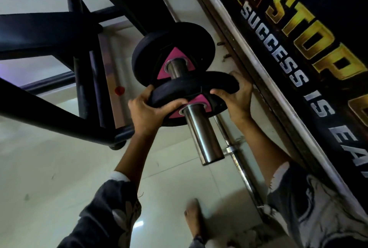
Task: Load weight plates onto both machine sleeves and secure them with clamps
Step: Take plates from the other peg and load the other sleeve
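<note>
A steel machine sleeve [203, 136] juts toward me from the black frame. One black weight plate with a pink triangular hub [171, 48] sits far in on the sleeve. A second black plate with a pink hub [197, 86] is threaded on the sleeve partway along, apart from the first one. My left hand [149, 112] grips its left rim and my right hand [237, 96] grips its right rim. No clamp is visible.
The black machine frame [59, 108] crosses the left side. A dark wall banner with gold lettering [298, 38] runs close on the right, with a chrome rail [245, 178] below it. My bare foot [194, 219] stands on the pale tiled floor.
</note>
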A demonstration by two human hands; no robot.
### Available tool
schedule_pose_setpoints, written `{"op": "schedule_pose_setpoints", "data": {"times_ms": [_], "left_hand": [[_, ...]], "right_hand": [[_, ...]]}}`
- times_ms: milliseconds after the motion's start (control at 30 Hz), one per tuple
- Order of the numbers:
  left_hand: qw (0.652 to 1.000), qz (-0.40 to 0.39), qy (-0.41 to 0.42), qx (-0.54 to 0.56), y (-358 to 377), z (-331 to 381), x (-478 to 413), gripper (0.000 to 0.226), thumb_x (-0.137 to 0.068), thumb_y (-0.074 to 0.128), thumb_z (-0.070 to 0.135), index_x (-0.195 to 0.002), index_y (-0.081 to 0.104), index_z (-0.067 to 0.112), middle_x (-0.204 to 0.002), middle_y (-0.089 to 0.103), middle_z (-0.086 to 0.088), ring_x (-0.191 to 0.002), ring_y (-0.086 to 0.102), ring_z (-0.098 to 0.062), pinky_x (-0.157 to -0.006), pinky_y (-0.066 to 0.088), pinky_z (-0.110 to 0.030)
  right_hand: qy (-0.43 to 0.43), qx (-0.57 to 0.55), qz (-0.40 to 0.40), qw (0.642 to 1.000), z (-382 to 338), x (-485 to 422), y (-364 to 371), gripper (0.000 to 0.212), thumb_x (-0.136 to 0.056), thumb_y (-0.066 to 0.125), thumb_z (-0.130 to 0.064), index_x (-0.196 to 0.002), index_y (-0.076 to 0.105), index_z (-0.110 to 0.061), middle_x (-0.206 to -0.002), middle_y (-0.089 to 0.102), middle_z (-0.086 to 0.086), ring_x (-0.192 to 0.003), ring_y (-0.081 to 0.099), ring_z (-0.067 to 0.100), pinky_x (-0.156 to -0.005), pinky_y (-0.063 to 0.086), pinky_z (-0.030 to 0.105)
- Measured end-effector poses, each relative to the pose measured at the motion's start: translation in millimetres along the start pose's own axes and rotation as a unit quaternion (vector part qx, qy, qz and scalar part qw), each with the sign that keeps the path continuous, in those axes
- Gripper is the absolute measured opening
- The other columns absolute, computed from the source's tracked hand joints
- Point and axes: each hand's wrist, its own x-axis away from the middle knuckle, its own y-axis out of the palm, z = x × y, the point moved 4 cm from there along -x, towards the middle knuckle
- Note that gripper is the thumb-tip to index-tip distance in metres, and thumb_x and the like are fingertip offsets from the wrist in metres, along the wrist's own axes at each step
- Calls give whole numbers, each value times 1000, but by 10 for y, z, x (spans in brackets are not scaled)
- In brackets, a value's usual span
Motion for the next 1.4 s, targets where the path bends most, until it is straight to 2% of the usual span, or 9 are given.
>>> {"op": "schedule_pose_setpoints", "data": {"times_ms": [267, 467, 633, 700, 800, 967, 1133, 1233, 1400], "left_hand": [[999, -18, -31, -12, -179, 626, 1162, 53, -52, 75, 64, -71, 62, 17, -62, 57, 15, -59, 53, 15, -58, 38, 0], [997, -11, -77, 28, -584, 1371, 1951, 59, -54, 75, 64, -72, 66, 10, -65, 63, 8, -60, 55, 15, -58, 43, -5], [995, 35, -81, 34, -1475, 2199, 2288, 48, -48, 78, 67, -75, 66, 29, -70, 67, 18, -65, 61, 8, -61, 51, -20], [995, 67, -75, 20, -1960, 2510, 2451, 44, -47, 77, 70, -70, 64, 34, -60, 65, 21, -60, 59, 7, -57, 48, -18], [990, 128, -56, -15, -2657, 2875, 2741, 47, -48, 73, 75, -60, 57, 32, -53, 57, 20, -51, 46, 9, -48, 36, -11], [965, 242, -43, -94, -3846, 3320, 3209, 65, -46, 75, 68, -58, 42, 13, -50, 32, 8, -50, 26, 0, -44, 25, -22], [945, 294, -18, -140, -4883, 3501, 3436, 71, -47, 70, 77, -53, 43, 11, -54, 31, 7, -52, 26, -2, -45, 25, -27], [937, 305, -12, -172, -5421, 3400, 3401, 72, -46, 74, 65, -55, 44, 0, -54, 32, -3, -53, 26, -5, -46, 25, -33], [950, 268, 18, -163, -6199, 3106, 3067, 83, -50, 67, 78, -55, 42, 0, -55, 29, -3, -55, 27, -9, -45, 23, -34]], "right_hand": [[22, 34, 20, 999, -320, 1174, -695, 43, -46, 77, -59, -60, 45, -33, -56, 47, -17, -52, 46, -3, -50, 37, 15], [26, 88, -14, 996, -1114, 1900, -1144, 58, -47, 79, -54, -58, 53, -3, -55, 56, 7, -53, 53, 28, -48, 48, 45], [-51, 86, -44, 994, -2281, 2401, -1172, 45, -46, 80, -55, -55, 46, -27, -52, 45, -19, -48, 43, 2, -46, 36, 24], [-91, 82, -57, 991, -2747, 2623, -1055, 45, -46, 80, -56, -54, 44, -29, -50, 44, -21, -46, 43, -1, -46, 33, 22], [-136, 69, -70, 986, -3322, 2979, -776, 68, -49, 72, -68, -53, 50, -4, -45, 51, 2, -45, 47, 20, -42, 39, 36], [-224, 1, -116, 968, -4172, 3596, -147, 62, -57, 58, -78, -50, 32, -23, -41, 29, -20, -39, 37, 0, -42, 24, 8], [-254, -10, -151, 955, -4678, 4071, 588, 80, -56, 51, -85, -48, 45, -5, -39, 46, 6, -39, 41, 21, -41, 33, 32], [-258, -25, -153, 954, -4904, 4262, 1040, 77, -56, 54, -82, -48, 44, -6, -40, 45, 3, -38, 41, 20, -39, 35, 35], [-234, -25, -125, 964, -5127, 4424, 1785, 72, -53, 62, -77, -47, 41, -8, -40, 44, 4, -39, 40, 21, -38, 35, 35]]}}
